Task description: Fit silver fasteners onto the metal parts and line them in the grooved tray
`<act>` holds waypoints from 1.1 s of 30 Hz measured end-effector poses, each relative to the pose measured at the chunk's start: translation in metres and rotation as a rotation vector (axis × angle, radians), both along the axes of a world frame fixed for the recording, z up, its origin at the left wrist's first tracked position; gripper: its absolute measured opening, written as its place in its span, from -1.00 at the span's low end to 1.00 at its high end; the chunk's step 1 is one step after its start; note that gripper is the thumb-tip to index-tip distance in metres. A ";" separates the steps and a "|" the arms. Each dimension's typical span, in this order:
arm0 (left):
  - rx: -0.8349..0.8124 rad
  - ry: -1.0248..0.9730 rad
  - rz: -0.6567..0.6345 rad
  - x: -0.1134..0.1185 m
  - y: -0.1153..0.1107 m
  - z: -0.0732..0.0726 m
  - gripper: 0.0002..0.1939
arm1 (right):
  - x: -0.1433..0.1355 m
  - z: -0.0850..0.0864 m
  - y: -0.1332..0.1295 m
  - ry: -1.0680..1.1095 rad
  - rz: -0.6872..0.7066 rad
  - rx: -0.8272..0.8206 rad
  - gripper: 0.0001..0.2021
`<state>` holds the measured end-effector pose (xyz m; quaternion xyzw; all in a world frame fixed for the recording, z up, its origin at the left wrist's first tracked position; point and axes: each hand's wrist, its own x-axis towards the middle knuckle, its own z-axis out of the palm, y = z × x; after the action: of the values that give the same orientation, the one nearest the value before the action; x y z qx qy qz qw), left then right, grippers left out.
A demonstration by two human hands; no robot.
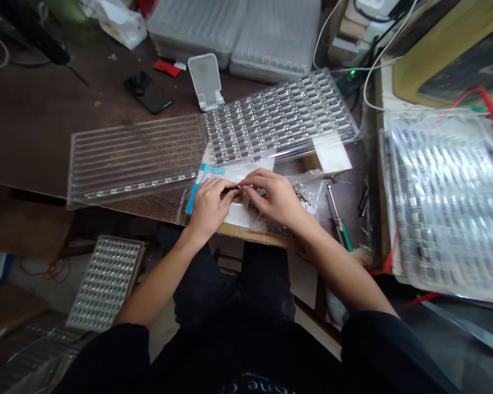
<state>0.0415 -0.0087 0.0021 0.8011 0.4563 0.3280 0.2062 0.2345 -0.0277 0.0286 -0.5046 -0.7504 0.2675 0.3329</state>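
Observation:
Near the table's front edge, my left hand (211, 203) and my right hand (274, 196) meet with fingertips pinched at a tiny dark part (239, 187), mostly hidden by the fingers. Under and beside my right hand lies a clear plastic bag (308, 200) with small metal pieces. Behind the hands, a clear tray (279, 117) holds rows of small metal connectors and rests tilted, its right end over a white box (332, 155). To the left, another clear tray (137, 153) has one row of connectors along its front slot.
A green-handled screwdriver (340, 221) lies right of the bag. A black phone (148, 92) and a white stand (205, 79) are farther back, before stacked clear trays (197, 27). More wrapped trays (447, 202) stand at right. A filled tray (105, 282) sits low on the left.

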 end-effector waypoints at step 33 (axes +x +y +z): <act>-0.042 -0.071 0.148 -0.040 0.020 0.030 -0.87 | 0.002 0.006 0.000 0.185 -0.017 0.050 -0.78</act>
<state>0.0019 0.0114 0.0325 0.7485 0.5134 0.3610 0.2141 0.2365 -0.0280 0.0346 -0.4755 -0.7187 0.2914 0.4154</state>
